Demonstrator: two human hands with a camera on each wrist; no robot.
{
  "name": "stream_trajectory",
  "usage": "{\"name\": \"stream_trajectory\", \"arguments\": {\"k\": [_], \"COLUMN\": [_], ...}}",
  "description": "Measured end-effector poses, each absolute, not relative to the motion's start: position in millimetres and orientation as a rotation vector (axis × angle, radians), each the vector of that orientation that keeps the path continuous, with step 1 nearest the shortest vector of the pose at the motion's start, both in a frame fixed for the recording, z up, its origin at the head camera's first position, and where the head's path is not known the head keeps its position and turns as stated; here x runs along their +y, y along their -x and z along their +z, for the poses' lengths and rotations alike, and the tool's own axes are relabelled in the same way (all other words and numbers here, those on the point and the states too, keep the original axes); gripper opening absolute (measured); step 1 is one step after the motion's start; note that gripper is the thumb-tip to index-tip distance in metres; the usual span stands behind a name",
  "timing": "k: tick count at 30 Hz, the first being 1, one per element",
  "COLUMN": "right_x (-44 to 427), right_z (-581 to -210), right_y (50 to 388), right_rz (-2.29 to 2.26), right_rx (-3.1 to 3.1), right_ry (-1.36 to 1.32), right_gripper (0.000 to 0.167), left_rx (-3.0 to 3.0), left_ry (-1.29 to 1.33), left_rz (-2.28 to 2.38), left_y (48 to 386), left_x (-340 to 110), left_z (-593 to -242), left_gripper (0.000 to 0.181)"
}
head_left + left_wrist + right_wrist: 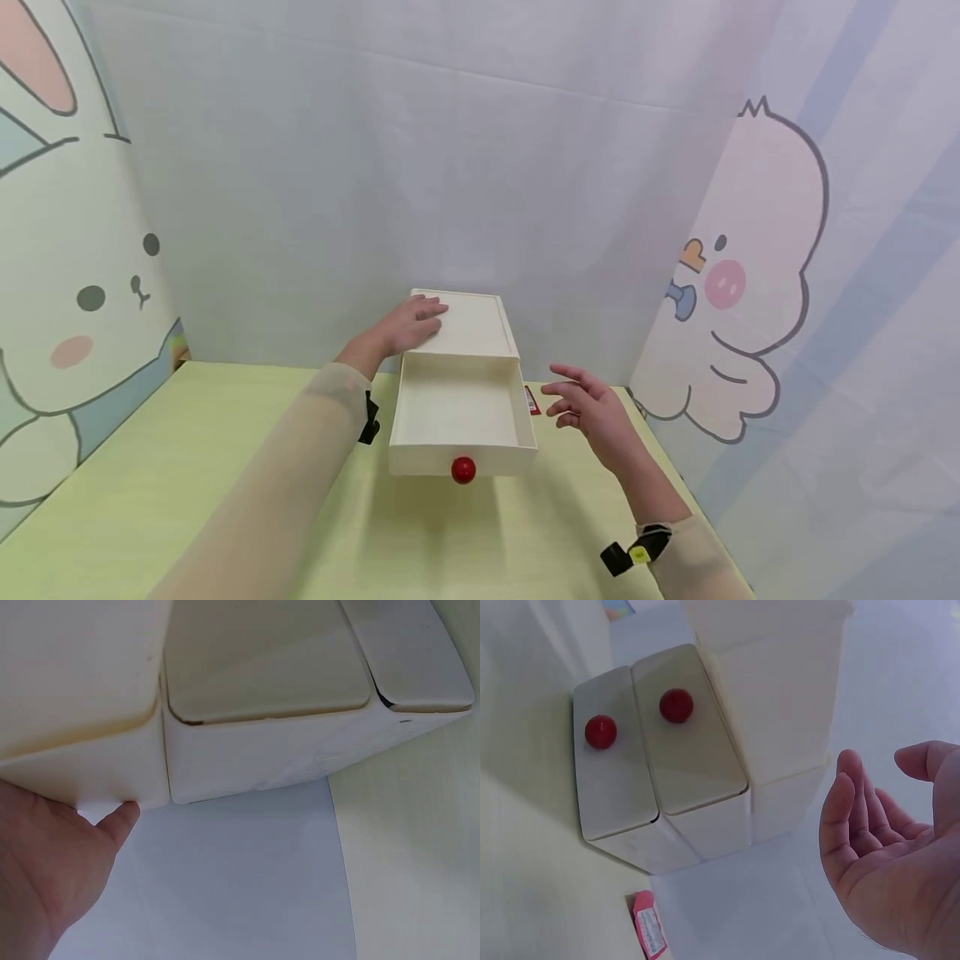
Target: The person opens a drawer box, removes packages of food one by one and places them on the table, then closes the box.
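A white drawer cabinet [476,321] stands at the back of the table. Its top drawer [420,460] is pulled far out, with a red round knob [463,470] on the front; its inside looks bare. My left hand [408,323] rests on the cabinet top's left part, fingers extended; in the left wrist view its thumb touches the cabinet's side edge. To the right of the drawer, my right hand [596,417] hovers apart from it, fingers loosely bent, holding nothing. Beneath, in the right wrist view, an upper closed drawer [697,761] and a lower closed drawer [619,791] have red knobs.
A small red-and-white packet or label [532,400] lies right of the cabinet, partly hidden. The pale yellow-green table [247,450] extends to both sides. Grey-white curtains [450,167] with cartoon animals hang behind and at the sides.
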State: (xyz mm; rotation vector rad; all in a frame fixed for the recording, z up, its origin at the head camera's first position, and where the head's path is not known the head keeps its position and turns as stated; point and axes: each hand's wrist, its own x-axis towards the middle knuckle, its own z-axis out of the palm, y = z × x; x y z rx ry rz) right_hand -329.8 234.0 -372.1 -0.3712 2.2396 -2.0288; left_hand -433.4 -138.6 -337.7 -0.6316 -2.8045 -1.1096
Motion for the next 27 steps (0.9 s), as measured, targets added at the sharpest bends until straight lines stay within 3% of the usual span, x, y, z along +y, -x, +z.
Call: {"name": "stream_trajectory", "arguments": {"k": [17,27], "right_x": [228,211], "right_z": [-325,-324], "right_y": [268,246], "right_rz": [-2.073,-1.959], "right_rx": [2.149,1.945], "right_ry": [0.853,1.208], "right_gripper": [0.035,0.044], "left_rx": [-2.793,-2.802], "left_ry": [0.65,0.646], "left_rz": [-1.137,-1.146], "left_y": [434,434], "left_x": [-137,-137], "left_z": [-336,-337], "left_gripper": [0.06,0.062]}}
